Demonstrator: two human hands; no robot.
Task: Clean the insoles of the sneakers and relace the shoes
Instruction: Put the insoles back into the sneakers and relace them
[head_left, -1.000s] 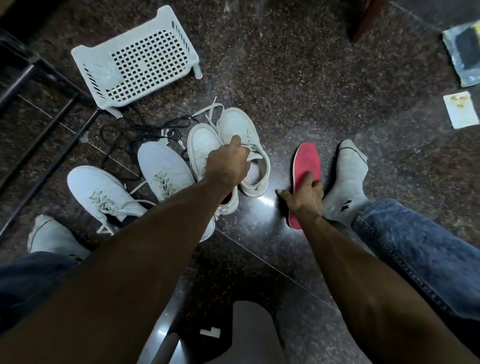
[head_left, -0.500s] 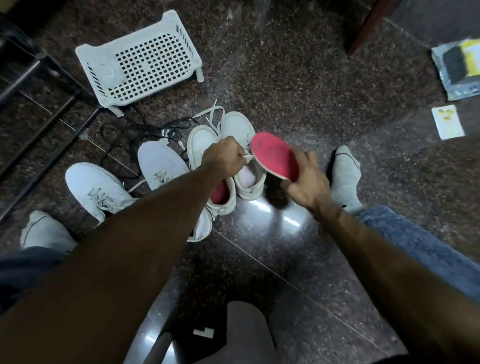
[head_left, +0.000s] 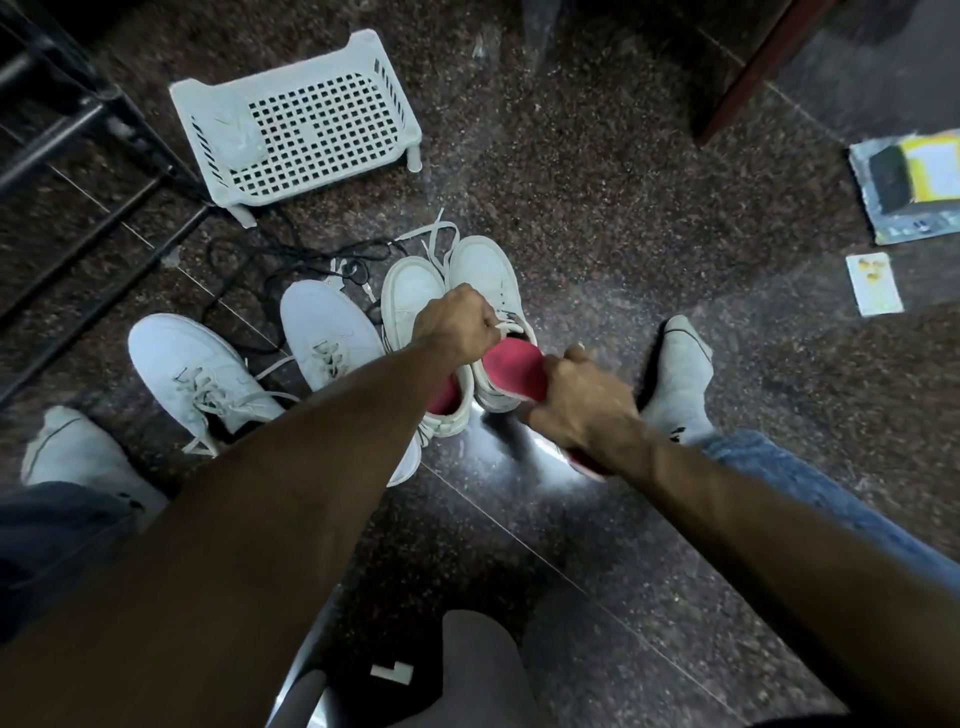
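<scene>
Red insole sits in the right hand, whose fingers curl round its heel end; its toe end pokes into the mouth of the white sneaker just ahead of that hand. Left hand closes on the tongue and laces of this same shoe at the front edge of the opening, knuckles up. Directly under the left wrist stands the matching sneaker, touching the first one along its side, with a red lining showing inside it. Further out to the left of the left forearm lie two more white sneakers, both laced. Beyond the hands a loose white lace trails off the toes, dark cords tangle on the stone floor, and a white perforated basket stands past them. A socked foot rests just to the right of the right hand.
</scene>
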